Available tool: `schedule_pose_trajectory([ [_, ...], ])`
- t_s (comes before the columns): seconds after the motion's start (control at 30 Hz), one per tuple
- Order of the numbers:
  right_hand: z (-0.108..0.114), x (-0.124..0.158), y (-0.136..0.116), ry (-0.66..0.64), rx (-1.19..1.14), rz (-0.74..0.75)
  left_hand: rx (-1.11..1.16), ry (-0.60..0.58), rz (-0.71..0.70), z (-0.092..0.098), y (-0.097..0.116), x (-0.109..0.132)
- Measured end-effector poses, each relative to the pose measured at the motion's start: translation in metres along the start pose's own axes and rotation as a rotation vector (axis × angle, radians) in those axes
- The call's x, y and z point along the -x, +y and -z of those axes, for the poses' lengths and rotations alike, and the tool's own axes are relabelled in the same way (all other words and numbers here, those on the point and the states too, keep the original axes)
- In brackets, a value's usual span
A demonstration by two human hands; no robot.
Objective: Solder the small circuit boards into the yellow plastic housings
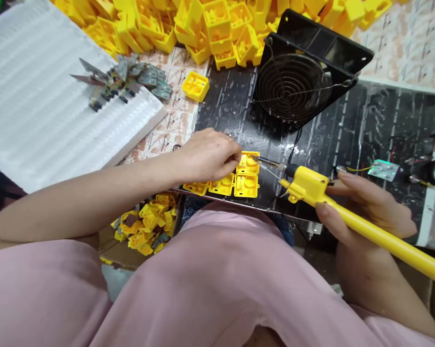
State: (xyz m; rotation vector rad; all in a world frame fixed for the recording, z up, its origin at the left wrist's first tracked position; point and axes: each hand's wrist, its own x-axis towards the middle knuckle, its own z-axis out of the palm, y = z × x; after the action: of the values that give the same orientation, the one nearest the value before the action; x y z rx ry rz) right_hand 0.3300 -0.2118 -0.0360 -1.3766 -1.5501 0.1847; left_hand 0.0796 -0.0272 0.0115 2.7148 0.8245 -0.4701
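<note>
My right hand [365, 207] grips a yellow soldering iron [362, 219] with a black collar and a thin wire guide beside its tip. The iron's tip reaches the upper right yellow casing [251, 164] in a group of small open casings. Over the group's upper left, my left hand [212, 154] is closed with fingers bent down; whatever they hold is hidden. A lower casing [246, 186] and its neighbour [222, 185] lie along the bench's front edge, partly covered by my left hand and forearm.
A black fan [293, 86] stands behind the casings. Yellow housings [217, 24] are heaped at the back, with a single one [196, 86] nearer. Circuit boards [123, 79] rest on white foam [58, 96] at left. Below the bench sits a box of yellow parts [148, 221]. A wired board [384, 169] lies right.
</note>
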Motion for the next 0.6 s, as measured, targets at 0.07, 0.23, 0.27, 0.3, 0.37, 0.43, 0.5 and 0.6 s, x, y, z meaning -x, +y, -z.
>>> schedule_pose_trajectory([
  [0.07, 0.0, -0.012, -0.002, -0.132, -0.039, 0.154, -0.025, -0.006, 0.007, 0.002, 0.001, -0.002],
  [0.23, -0.007, -0.031, -0.004, -0.222, -0.169, 0.308, -0.046, -0.032, 0.028, 0.002, 0.003, -0.004],
  [0.27, -0.007, -0.031, -0.004, -0.235, -0.169, 0.303, -0.048, -0.03, 0.027, 0.001, 0.004, -0.005],
  [0.3, -0.007, -0.031, -0.004, -0.252, -0.165, 0.296, -0.049, -0.027, 0.025, 0.001, 0.004, -0.005],
  [0.37, -0.005, -0.033, -0.005, -0.295, -0.155, 0.299, -0.053, -0.023, 0.022, 0.0, 0.004, -0.005],
  [0.43, -0.003, -0.037, -0.008, -0.329, -0.132, 0.335, -0.054, -0.023, 0.027, 0.0, 0.004, -0.004],
  [0.5, -0.001, -0.042, -0.01, -0.352, -0.098, 0.377, -0.044, -0.015, 0.028, 0.0, 0.003, -0.004],
  [0.6, 0.001, -0.047, -0.01, -0.378, -0.087, 0.385, -0.023, 0.014, 0.007, 0.0, 0.002, -0.004],
])
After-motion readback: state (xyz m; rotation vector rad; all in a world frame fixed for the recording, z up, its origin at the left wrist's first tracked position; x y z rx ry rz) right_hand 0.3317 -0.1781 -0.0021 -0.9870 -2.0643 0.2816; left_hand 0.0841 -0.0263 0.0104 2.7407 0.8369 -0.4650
